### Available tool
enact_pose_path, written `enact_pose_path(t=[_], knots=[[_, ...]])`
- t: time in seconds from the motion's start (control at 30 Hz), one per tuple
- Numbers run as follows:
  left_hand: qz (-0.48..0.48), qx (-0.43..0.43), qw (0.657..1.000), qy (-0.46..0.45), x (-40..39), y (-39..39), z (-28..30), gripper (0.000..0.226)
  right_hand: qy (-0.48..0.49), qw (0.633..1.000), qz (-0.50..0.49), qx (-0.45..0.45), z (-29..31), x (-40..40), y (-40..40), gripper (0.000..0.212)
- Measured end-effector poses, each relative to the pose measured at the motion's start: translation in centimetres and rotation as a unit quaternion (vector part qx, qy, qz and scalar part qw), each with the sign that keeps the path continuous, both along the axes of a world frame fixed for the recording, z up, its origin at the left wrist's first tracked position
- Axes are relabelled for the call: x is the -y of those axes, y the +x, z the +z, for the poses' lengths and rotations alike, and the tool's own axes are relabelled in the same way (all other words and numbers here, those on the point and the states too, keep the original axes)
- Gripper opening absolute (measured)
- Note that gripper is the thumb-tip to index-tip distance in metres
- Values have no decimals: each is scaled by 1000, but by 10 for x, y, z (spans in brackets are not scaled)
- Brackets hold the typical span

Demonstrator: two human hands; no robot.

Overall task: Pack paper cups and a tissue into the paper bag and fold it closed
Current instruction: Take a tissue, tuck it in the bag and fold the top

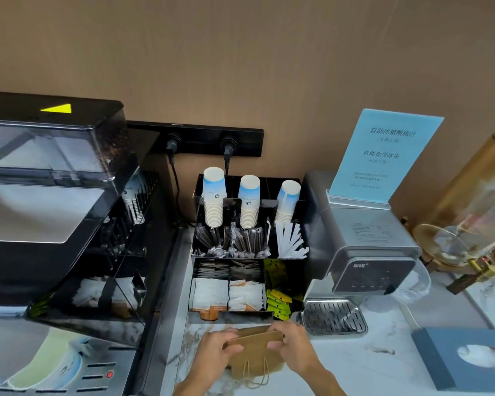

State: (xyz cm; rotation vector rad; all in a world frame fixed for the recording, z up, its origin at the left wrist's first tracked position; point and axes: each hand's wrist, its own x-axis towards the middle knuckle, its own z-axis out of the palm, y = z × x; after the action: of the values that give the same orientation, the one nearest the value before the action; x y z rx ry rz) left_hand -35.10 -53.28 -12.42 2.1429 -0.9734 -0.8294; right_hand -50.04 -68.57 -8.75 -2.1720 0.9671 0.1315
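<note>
A brown paper bag point(255, 358) with twine handles stands on the marble counter at the bottom centre. My left hand point(216, 351) grips its top edge on the left, and my right hand point(293, 345) grips the same edge on the right. The bag's top is bent over between my fingers. Three upside-down stacks of white and blue paper cups point(249, 201) stand in the back row of a black organiser point(290, 270). A dark grey tissue box point(466, 358) with white tissue in its round opening lies at the lower right. I cannot see inside the bag.
A large black coffee machine point(55, 195) fills the left. A grey water dispenser point(363, 247) with a drip tray stands to the right of the organiser, with a blue sign point(383, 155) on top. A gold-framed glass drink dispenser point(475, 201) is at the far right.
</note>
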Motion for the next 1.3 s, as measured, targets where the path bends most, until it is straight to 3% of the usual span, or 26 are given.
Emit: enact_pose_path(t=[0.1,0.27,0.47,0.6,0.67,0.77,0.87,1.0,1.13,1.3], knots=[[19,-56,998,17,-2,0,-5,33,21,1000,-18,13,-3,1,-7,37],[61,-55,996,17,2,-6,8,28,35,996,-69,45,-11,0,-15,10],[74,-8,997,13,5,-19,37,30,22,996,-72,57,-10,10,-25,19],[83,31,996,-5,16,-29,66,13,-18,993,-65,99,8,24,-38,34],[68,47,996,-14,25,-32,84,24,-36,991,-50,122,25,34,-45,31],[55,75,994,-50,39,-40,110,23,-39,986,-42,157,52,49,-59,18],[40,99,992,-68,52,-52,131,33,-43,981,-51,182,71,59,-75,20],[32,100,989,-99,62,-72,143,53,-64,976,-62,200,88,66,-100,19],[24,94,989,-109,78,-94,154,44,-76,971,-93,207,101,73,-128,37],[-13,37,990,-135,101,-111,174,37,-67,958,-162,227,116,76,-158,33]])
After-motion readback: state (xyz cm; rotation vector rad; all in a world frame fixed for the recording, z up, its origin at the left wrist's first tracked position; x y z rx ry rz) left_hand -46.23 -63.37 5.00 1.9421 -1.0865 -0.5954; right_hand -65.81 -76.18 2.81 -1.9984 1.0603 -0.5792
